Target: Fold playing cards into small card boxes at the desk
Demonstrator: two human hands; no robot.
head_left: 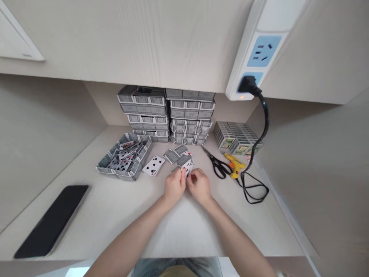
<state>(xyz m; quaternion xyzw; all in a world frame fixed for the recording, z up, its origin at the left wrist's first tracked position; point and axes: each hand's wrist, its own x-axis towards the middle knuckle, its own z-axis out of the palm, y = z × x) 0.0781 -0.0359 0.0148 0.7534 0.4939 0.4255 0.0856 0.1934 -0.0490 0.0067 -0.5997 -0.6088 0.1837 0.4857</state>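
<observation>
Near the middle of the table, a playing card (187,167) is held face up between both hands. The thumb and fingers of my left hand (174,185) pinch its left side. My right hand (199,186) has its fingers curled at the card's lower right edge. Just beyond the hands lie several grey-backed pieces made of cards (172,156), partly overlapping. To their left rests a face-up pile of cards (153,166) with a spade card on top. A tray made of cards (128,175), farther left, holds many loose cards.
Stacked grey card-covered boxes (150,122) stand at the back. Rows of card packs (236,137), black scissors (220,166) and a yellow glue gun (236,165) are at the right. Its black cable (266,127) runs to a power strip (253,57). A black phone-like slab (53,221) lies front left.
</observation>
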